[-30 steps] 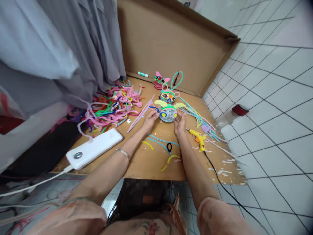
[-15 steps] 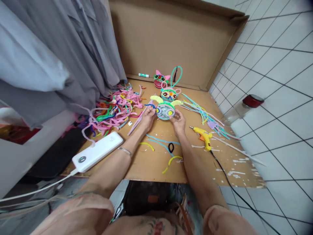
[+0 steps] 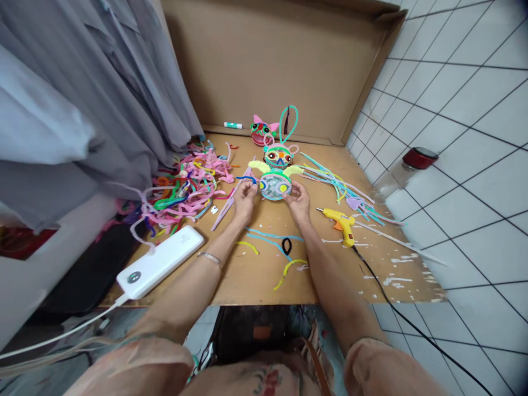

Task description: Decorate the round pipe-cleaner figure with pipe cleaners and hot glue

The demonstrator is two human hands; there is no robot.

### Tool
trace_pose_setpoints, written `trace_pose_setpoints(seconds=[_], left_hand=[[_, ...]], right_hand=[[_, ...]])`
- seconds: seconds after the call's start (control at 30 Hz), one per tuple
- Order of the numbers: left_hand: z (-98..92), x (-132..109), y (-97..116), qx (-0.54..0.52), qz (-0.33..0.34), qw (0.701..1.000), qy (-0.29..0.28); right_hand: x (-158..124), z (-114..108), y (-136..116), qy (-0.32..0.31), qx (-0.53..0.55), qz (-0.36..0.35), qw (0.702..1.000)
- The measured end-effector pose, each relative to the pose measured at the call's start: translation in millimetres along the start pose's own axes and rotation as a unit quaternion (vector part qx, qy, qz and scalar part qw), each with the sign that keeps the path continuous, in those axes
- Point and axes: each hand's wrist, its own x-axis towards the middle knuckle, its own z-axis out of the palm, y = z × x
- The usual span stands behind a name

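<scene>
Both hands hold a round pipe-cleaner figure [image 3: 275,186] with yellow-green wings over the cardboard sheet [image 3: 256,275]. My left hand [image 3: 244,197] pinches its left edge, near a blue pipe cleaner. My right hand [image 3: 298,199] grips its right edge, fingers curled. Just behind it stands a second figure [image 3: 279,156] with big eyes and a teal loop, and a third one [image 3: 260,130] with pink ears sits further back.
A heap of coloured pipe cleaners [image 3: 185,184] lies left, a white power bank [image 3: 160,261] nearer. A yellow glue gun [image 3: 341,223] with black cord lies right, beside loose stems [image 3: 336,187]. A red-lidded jar [image 3: 406,168] rests on tiles. Grey cloth hangs left.
The view has shifted a little, so everything sits lower and further left. Both hands stay on the round figure, which has turned slightly between them.
</scene>
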Motion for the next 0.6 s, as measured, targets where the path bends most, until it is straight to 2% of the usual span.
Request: trace_pose_setpoints(seconds=[0.07,0.13,0.27,0.4,0.47,0.6], left_hand=[[0.0,-5,7,0.059,0.061,0.996,0.025],[2.1,-13,14,0.098,0.082,0.992,0.013],[10.6,-32,22,0.101,0.02,0.992,-0.069],[16.7,-40,25,0.081,-0.03,0.991,-0.101],[17.4,-40,26,0.069,-0.037,0.993,-0.094],[15.9,-37,28,0.052,-0.04,0.994,-0.082]], right_hand=[[0,-1,-1,-0.001,-0.003,-0.006,1.0],[0,-1,-3,0.002,-0.004,-0.006,1.0],[-1,-4,-14,0.054,-0.012,-0.007,0.998],[-9,-10,-36,0.127,-0.031,-0.05,0.99],[-15,-12,-49,0.104,-0.027,-0.063,0.992],[-27,-8,-68,-0.025,-0.011,-0.09,0.996]])
